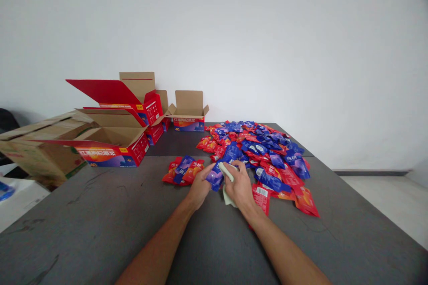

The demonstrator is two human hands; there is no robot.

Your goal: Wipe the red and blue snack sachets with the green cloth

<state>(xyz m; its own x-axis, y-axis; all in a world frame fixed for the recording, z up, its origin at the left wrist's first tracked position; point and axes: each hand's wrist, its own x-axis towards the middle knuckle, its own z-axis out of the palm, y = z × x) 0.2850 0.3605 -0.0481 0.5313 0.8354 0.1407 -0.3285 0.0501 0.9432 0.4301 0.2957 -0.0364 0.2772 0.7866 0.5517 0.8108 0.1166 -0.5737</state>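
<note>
Both my hands are at the near edge of a heap of red and blue pouches. A blue pouch is pinched at its left side by my left hand. My right hand grips a folded pale cloth against the pouch's right side, and part of the cloth hangs below the fingers. Just left of my left hand lies a small overlapping row of pouches, red and blue. A red pouch with a barcode lies partly behind my right wrist.
On the left stand open printed cartons: a near one, a stacked one behind it, and another at the back. A brown cardboard box is beside the dark table. A white wall rises behind.
</note>
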